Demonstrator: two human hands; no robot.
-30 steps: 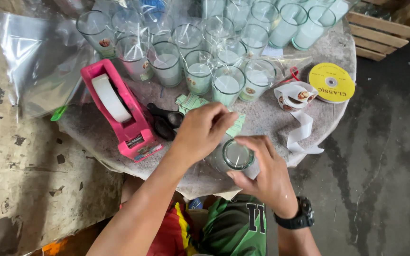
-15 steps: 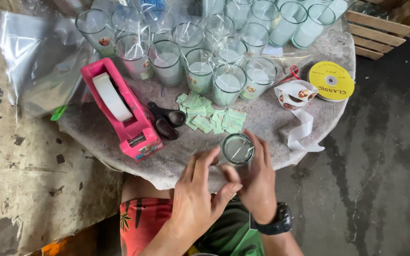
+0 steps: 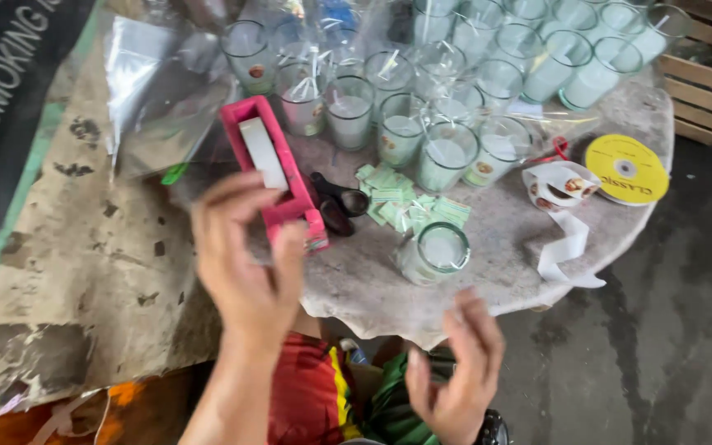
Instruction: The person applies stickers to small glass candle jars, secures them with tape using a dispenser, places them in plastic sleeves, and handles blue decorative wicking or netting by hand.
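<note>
Left hand (image 3: 245,259) spread and empty, fingertips beside the pink tape dispenser (image 3: 278,177). Right hand (image 3: 459,375) open, grasping nothing, just below the wrapped candle glass (image 3: 434,254) on the worktop (image 3: 504,247).

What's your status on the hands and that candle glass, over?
Left hand open, at the pink tape dispenser. Right hand open, empty, below the table edge. Candle glass standing alone near edge. Scissors and green labels just behind it.
</note>
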